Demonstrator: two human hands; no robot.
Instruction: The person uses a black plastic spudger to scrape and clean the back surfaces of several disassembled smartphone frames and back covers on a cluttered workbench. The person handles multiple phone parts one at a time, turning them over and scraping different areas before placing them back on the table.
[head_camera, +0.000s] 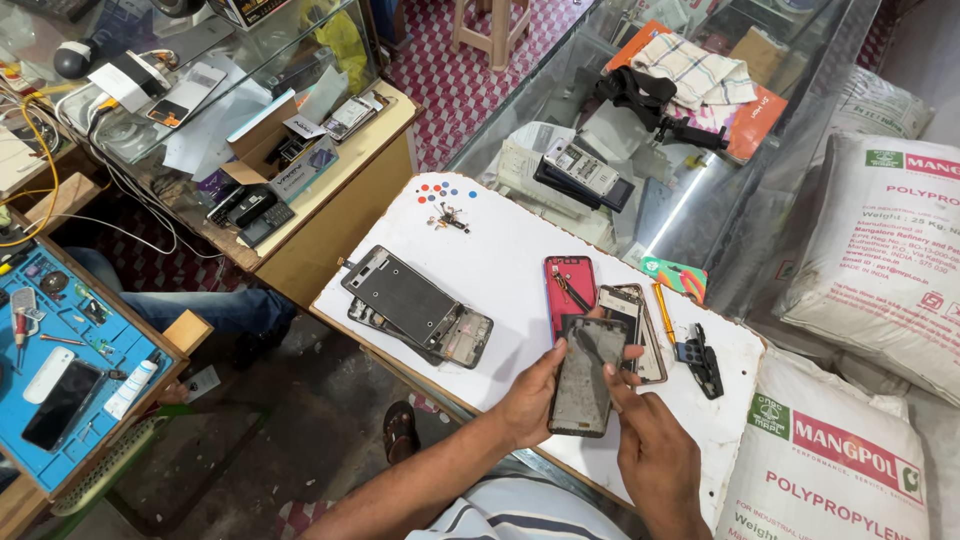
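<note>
My left hand (525, 400) grips the left edge of a dusty grey phone panel (582, 378) held above the white board (500, 250). Fingers of my right hand (650, 440) rest on the panel's right edge and face. Just beyond the panel lie a red phone back (570, 290) with a thin tool on it and an opened phone frame (635, 320). Two dark phone frames (415, 305) lie stacked at the board's left. An orange-handled tool (665, 305) and a small black part (703, 360) rest to the right.
Small coloured dots and tiny screws (447, 205) sit at the board's far corner. A glass counter (690, 110) with cloths and phone parts stands behind. White sacks (870, 260) pile up at right. A blue repair mat (75, 370) with tools lies at left, and another person's leg (200, 305) beside it.
</note>
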